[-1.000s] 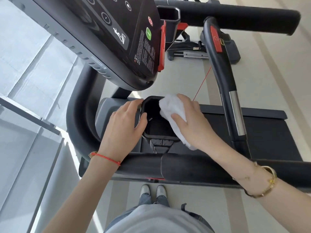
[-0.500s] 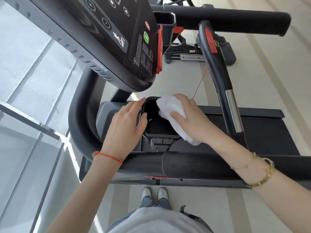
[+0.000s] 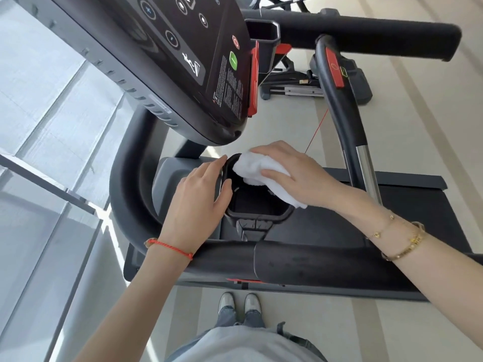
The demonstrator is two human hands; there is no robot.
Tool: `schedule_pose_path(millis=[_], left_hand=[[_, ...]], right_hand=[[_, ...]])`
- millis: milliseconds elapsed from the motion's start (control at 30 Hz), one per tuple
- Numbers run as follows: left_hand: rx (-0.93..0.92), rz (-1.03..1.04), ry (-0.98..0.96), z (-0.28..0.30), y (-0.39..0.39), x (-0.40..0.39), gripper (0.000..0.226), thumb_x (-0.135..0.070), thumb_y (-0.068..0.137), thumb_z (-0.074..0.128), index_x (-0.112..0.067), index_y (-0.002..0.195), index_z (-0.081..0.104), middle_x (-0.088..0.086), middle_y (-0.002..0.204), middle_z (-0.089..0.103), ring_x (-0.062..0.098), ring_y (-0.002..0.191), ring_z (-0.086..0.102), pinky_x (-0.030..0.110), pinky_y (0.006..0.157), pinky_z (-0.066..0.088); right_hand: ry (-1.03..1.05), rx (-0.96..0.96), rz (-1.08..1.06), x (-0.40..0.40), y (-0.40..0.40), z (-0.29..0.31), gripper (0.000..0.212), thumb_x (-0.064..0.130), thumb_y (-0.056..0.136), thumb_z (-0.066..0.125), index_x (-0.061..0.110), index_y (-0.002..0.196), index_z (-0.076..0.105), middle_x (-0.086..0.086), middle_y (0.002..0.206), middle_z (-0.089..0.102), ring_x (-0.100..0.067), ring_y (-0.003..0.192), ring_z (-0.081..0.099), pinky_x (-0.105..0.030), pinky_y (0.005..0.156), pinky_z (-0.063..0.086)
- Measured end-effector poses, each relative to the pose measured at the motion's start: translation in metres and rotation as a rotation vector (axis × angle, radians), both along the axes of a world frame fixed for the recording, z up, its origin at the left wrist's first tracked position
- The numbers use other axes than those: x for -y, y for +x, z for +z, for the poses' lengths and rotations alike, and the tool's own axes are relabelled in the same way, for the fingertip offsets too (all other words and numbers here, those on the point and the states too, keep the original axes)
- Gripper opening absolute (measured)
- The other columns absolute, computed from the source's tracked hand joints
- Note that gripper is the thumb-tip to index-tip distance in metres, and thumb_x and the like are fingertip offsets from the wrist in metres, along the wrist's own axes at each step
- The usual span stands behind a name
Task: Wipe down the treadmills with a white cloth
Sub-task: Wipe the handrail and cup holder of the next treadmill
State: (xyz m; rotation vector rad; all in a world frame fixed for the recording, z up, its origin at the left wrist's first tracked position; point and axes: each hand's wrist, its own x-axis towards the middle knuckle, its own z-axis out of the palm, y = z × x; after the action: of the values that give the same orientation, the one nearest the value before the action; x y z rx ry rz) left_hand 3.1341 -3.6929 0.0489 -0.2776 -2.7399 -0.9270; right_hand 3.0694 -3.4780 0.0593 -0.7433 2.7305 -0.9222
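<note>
A black treadmill fills the view, its console (image 3: 183,61) tilted at the upper left. Below the console hangs a black cup holder (image 3: 257,214). My right hand (image 3: 292,173) grips a folded white cloth (image 3: 257,167) and presses it on the holder's far rim. My left hand (image 3: 201,199) grips the holder's left rim, thumb inside, fingers along the outer wall. The holder's inside is dark and partly hidden by the cloth.
A padded black handrail (image 3: 287,262) crosses in front of me under both forearms. A curved grip (image 3: 347,131) with a red tab rises at the right, the black belt (image 3: 407,205) beneath it. Glass panels (image 3: 52,152) stand at the left. Another machine (image 3: 313,82) sits beyond.
My right hand has slid the cloth from the holder's right rim up and left onto its far rim. My left hand has kept its grip on the left rim.
</note>
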Motion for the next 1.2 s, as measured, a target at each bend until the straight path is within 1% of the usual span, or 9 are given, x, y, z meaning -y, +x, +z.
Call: schedule_pose_path(millis=[233,333,467,633,767,867,1000,1100,1200], left_hand=[[0.016,0.007,-0.007,0.003,0.001,0.000,0.041,-0.020,0.097,0.055,-0.013,0.138,0.052,0.003,0.111,0.065,0.024,0.100,0.062,0.044,0.088,0.051],[0.008,0.012,-0.007,0.003,0.001,-0.001,0.042,-0.021,0.097,0.054,-0.015,0.139,0.051,0.001,0.111,0.065,0.021,0.099,0.062,0.037,0.086,0.051],[-0.004,0.031,-0.031,0.003,0.002,-0.002,0.042,-0.024,0.097,0.054,-0.018,0.139,0.051,-0.001,0.111,0.065,0.020,0.096,0.062,0.028,0.078,0.046],[0.013,0.004,0.005,0.002,0.000,-0.001,0.043,-0.021,0.097,0.054,-0.013,0.139,0.051,0.003,0.111,0.065,0.024,0.098,0.063,0.044,0.088,0.052],[0.022,0.003,0.001,0.003,0.002,-0.001,0.043,-0.022,0.097,0.054,-0.012,0.139,0.051,0.003,0.111,0.065,0.023,0.092,0.063,0.043,0.085,0.053],[0.035,0.000,-0.001,0.003,0.002,0.000,0.044,-0.022,0.098,0.053,-0.012,0.140,0.050,0.003,0.111,0.065,0.023,0.095,0.062,0.043,0.086,0.052],[0.047,0.003,-0.012,0.003,0.001,0.001,0.045,-0.023,0.098,0.052,-0.012,0.141,0.049,0.005,0.114,0.065,0.024,0.100,0.062,0.040,0.090,0.051],[0.047,0.003,-0.007,0.003,0.001,0.001,0.045,-0.023,0.098,0.053,-0.012,0.141,0.049,0.005,0.116,0.065,0.024,0.101,0.063,0.039,0.091,0.051],[0.034,-0.002,-0.004,0.001,0.000,0.002,0.045,-0.024,0.098,0.053,-0.012,0.141,0.050,0.004,0.116,0.066,0.022,0.101,0.063,0.034,0.090,0.050]], right_hand=[[0.288,-0.084,0.153,0.023,-0.027,0.011,0.040,0.040,0.102,0.041,0.036,0.142,0.040,0.009,0.133,0.052,-0.020,0.112,0.053,-0.037,0.089,0.040],[0.193,-0.058,-0.001,0.012,-0.010,0.007,0.037,0.037,0.102,0.042,0.034,0.139,0.043,0.006,0.127,0.054,-0.021,0.108,0.055,-0.033,0.081,0.036],[0.091,0.038,-0.196,0.003,0.023,-0.003,0.043,0.035,0.102,0.040,0.032,0.144,0.031,0.000,0.136,0.041,-0.024,0.102,0.053,-0.031,0.077,0.034],[0.196,0.059,-0.126,0.015,-0.007,0.010,0.035,0.035,0.102,0.043,0.028,0.136,0.044,0.000,0.127,0.051,-0.026,0.104,0.055,-0.032,0.077,0.032],[0.112,0.091,-0.219,0.016,-0.005,0.007,0.031,0.038,0.101,0.044,0.027,0.130,0.049,0.002,0.119,0.055,-0.021,0.102,0.052,-0.031,0.076,0.029],[-0.032,0.123,-0.394,0.018,0.025,-0.002,0.040,0.033,0.102,0.044,0.028,0.141,0.036,-0.001,0.133,0.044,-0.016,0.101,0.044,-0.029,0.081,0.029],[-0.181,0.281,-0.456,0.017,0.061,0.000,0.062,0.030,0.101,0.046,0.028,0.152,0.012,0.000,0.152,0.025,-0.009,0.111,0.038,-0.026,0.093,0.033],[-0.213,0.364,-0.442,0.006,0.078,0.009,0.058,0.037,0.101,0.044,0.029,0.151,0.018,-0.001,0.141,0.045,-0.016,0.118,0.052,-0.031,0.095,0.045],[-0.158,0.283,-0.416,-0.009,0.087,0.018,0.048,0.044,0.100,0.040,0.033,0.146,0.031,0.007,0.128,0.055,-0.011,0.116,0.054,-0.021,0.085,0.040]])
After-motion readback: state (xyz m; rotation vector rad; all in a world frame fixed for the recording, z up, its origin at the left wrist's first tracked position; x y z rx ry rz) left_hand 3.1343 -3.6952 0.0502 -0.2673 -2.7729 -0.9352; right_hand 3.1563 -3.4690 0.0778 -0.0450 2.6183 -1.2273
